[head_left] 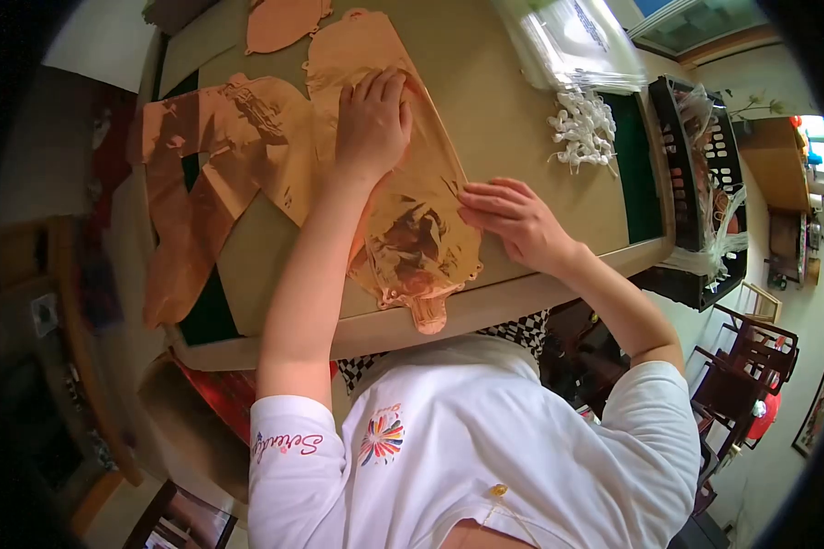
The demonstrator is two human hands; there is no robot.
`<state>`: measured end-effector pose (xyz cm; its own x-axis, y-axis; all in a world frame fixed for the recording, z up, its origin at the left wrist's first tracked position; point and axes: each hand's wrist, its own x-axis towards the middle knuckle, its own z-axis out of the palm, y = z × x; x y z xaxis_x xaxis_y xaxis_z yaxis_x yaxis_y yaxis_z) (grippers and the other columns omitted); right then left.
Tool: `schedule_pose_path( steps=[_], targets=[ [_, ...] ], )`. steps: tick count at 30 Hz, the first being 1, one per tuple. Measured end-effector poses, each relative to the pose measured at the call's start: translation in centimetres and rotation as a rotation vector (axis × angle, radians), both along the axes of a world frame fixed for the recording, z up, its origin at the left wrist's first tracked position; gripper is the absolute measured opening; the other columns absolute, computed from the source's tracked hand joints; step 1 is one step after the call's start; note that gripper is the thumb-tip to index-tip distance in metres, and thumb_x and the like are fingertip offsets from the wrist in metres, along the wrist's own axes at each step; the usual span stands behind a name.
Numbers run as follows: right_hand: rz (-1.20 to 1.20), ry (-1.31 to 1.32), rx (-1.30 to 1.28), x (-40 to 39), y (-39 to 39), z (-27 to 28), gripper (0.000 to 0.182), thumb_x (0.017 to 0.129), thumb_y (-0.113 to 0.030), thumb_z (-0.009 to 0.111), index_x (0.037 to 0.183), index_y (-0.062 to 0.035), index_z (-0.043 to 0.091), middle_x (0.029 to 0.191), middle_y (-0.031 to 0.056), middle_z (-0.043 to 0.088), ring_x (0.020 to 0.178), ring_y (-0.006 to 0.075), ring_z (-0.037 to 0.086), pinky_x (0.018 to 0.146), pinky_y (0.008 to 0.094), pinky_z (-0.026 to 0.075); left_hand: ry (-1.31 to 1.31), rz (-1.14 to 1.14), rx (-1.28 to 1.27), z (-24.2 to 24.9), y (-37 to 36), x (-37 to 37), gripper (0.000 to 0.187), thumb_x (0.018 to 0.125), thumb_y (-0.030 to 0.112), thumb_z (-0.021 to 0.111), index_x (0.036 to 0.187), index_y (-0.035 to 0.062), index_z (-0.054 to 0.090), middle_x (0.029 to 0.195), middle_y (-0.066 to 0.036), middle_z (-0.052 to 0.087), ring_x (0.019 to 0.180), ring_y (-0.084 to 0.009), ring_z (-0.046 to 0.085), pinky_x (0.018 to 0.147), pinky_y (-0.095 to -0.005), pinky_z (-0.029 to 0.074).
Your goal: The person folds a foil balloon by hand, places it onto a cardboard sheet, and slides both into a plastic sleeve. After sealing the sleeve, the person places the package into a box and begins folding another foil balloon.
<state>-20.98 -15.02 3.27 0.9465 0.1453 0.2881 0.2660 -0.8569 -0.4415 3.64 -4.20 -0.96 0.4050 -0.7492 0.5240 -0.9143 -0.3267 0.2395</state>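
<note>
Left hand (373, 123) lies flat, released, pinning the foil balloon (412, 229) near the worktop's (522, 156) front edge; right hand (513, 220), fingers extended, should smooth outward evenly.

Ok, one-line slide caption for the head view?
Both hands, left and right, press a flat rose-gold foil balloon on the table.

A foil balloon (412, 229) lies on the table (485, 101) under both hands. More balloons (220, 156) lie to its left, plastic clips (584, 128) and a crate (705, 183) to its right.
</note>
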Motion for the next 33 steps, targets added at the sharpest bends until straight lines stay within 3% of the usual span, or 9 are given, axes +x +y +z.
schedule_pose_path(
  steps=[6, 8, 10, 14, 18, 22, 33],
  targets=[
    [0.08, 0.121, 0.002, -3.7, 0.6, 1.1, 0.042, 0.069, -0.001, 0.06, 0.111, -0.0062, 0.066, 0.124, 0.0051, 0.061, 0.126, 0.0222, 0.051, 0.107, 0.0435, 0.038, 0.05, -0.03, -0.004, 0.2, -0.1, 0.2, 0.03, 0.093, 0.017, 0.052, 0.119, 0.004, 0.053, 0.126, -0.012, 0.058, 0.121, -0.0269, 0.051, 0.101, -0.0503, 0.036],
    [0.069, 0.105, 0.014, -3.3, 0.2, 1.4, 0.04, 0.066, 0.0, 0.061, 0.105, -0.0058, 0.067, 0.117, 0.006, 0.063, 0.118, 0.024, 0.055, 0.101, 0.0425, 0.041, 0.036, -0.024, -0.002, 0.1, -0.1, 0.3, 0.03, 0.093, 0.017, 0.051, 0.119, 0.0041, 0.053, 0.126, -0.011, 0.058, 0.121, -0.0268, 0.051, 0.101, -0.0503, 0.036],
    [0.031, 0.069, 0.001, -1.0, -0.6, 1.9, 0.039, 0.066, 0.001, 0.06, 0.104, -0.005, 0.066, 0.113, 0.0071, 0.065, 0.111, 0.0257, 0.058, 0.098, 0.0415, 0.043, 0.037, -0.02, 0.003, 0.0, 0.0, 0.3, 0.029, 0.093, 0.017, 0.05, 0.119, 0.004, 0.053, 0.126, -0.012, 0.058, 0.122, -0.0268, 0.051, 0.101, -0.0506, 0.036],
    [-0.288, -0.26, 0.196, 8.4, -1.7, 1.5, 0.029, 0.077, -0.001, 0.059, 0.105, -0.0037, 0.066, 0.105, 0.0114, 0.067, 0.101, 0.0318, 0.059, 0.093, 0.04, 0.044, 0.055, -0.013, 0.015, 0.4, -0.1, -0.2, 0.029, 0.094, 0.018, 0.05, 0.119, 0.0036, 0.053, 0.127, -0.012, 0.057, 0.123, -0.0276, 0.049, 0.103, -0.0521, 0.035],
    [-0.411, -0.285, 0.07, 16.3, -3.4, -1.1, 0.034, 0.083, -0.008, 0.058, 0.117, -0.0053, 0.063, 0.122, 0.0119, 0.062, 0.114, 0.0303, 0.055, 0.1, 0.0421, 0.039, 0.09, -0.02, 0.028, 0.9, 0.2, -0.3, 0.029, 0.094, 0.017, 0.05, 0.119, 0.0031, 0.053, 0.128, -0.013, 0.056, 0.124, -0.0293, 0.048, 0.104, -0.0531, 0.034],
    [-0.421, -0.189, -0.098, 17.4, -3.8, -3.1, 0.039, 0.085, -0.009, 0.057, 0.124, -0.0055, 0.058, 0.132, 0.0104, 0.056, 0.124, 0.0276, 0.05, 0.106, 0.044, 0.034, 0.164, -0.014, 0.097, 1.0, 0.1, -0.2, 0.033, 0.092, 0.018, 0.053, 0.122, 0.0036, 0.051, 0.128, -0.013, 0.056, 0.125, -0.03, 0.048, 0.104, -0.0538, 0.034],
    [-0.39, -0.225, -0.088, 17.5, -3.8, -2.6, 0.031, 0.092, -0.01, 0.054, 0.121, -0.0076, 0.061, 0.128, 0.0101, 0.06, 0.121, 0.0285, 0.054, 0.105, 0.0457, 0.038, 0.208, -0.046, -0.104, 3.5, 1.2, 2.1, 0.026, 0.087, 0.015, 0.06, 0.11, 0.002, 0.06, 0.117, -0.014, 0.061, 0.108, -0.0326, 0.057, 0.096, -0.0424, 0.043]
  ],
)
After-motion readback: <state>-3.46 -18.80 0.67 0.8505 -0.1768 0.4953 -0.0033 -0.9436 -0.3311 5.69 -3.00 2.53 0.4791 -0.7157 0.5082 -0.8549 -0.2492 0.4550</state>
